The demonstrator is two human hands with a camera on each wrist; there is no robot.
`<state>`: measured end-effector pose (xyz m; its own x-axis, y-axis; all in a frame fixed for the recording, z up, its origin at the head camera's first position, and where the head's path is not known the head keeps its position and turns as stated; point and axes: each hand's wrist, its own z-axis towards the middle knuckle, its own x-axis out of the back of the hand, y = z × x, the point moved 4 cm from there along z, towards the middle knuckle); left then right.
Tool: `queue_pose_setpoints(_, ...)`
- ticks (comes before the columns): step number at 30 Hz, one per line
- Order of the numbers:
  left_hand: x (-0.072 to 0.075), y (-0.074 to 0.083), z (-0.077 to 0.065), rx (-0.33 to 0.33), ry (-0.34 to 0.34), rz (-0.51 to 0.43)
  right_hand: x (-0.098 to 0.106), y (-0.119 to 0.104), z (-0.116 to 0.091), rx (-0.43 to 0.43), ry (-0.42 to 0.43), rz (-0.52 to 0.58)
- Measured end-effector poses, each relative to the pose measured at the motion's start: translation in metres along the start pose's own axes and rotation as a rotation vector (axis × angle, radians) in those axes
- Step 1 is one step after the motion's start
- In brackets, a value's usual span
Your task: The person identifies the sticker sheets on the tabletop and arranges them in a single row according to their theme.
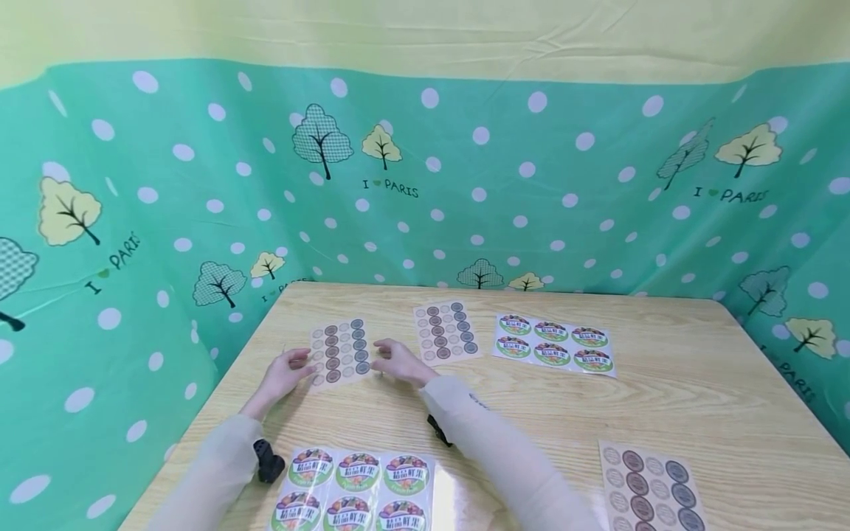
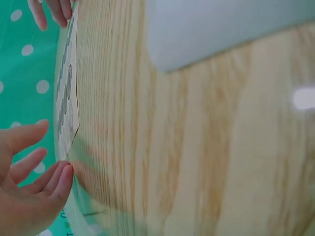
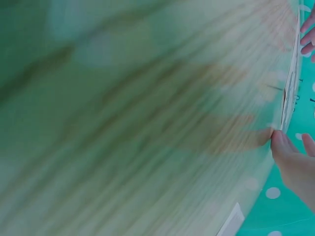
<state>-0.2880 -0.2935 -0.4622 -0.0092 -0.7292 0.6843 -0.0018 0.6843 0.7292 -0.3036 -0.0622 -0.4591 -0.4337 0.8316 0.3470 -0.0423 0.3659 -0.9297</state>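
Observation:
A pale sheet of round brown and grey stickers (image 1: 340,352) lies towards the table's far left, between both hands. At its left edge, my left hand (image 1: 285,372) has its fingers loosely bent; the left wrist view shows the fingertips of this hand (image 2: 34,184) at a corner of the sheet (image 2: 65,105). My right hand (image 1: 401,361) is at the sheet's right edge. Seen from the right wrist, the thumb of the right hand (image 3: 298,164) touches down beside the sheet's edge (image 3: 289,93). Neither hand visibly curls round the sheet.
A similar round-sticker sheet (image 1: 446,332) lies right of the hands, then a sheet of colourful fruit labels (image 1: 554,344). More fruit labels (image 1: 355,483) lie near the front, between the forearms. Another round-sticker sheet (image 1: 651,487) is at front right. A patterned curtain (image 1: 478,184) surrounds the wooden table (image 1: 664,369).

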Motion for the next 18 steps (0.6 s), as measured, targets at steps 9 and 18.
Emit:
queue_pose_setpoints(9,-0.003,0.001,0.001,0.056,0.008,-0.035,-0.004,0.001,0.008,-0.032,-0.004,0.088)
queue_pose_setpoints(18,-0.007,0.003,0.000,0.064,0.008,-0.059,-0.008,0.003,0.016,-0.054,0.000,0.095)
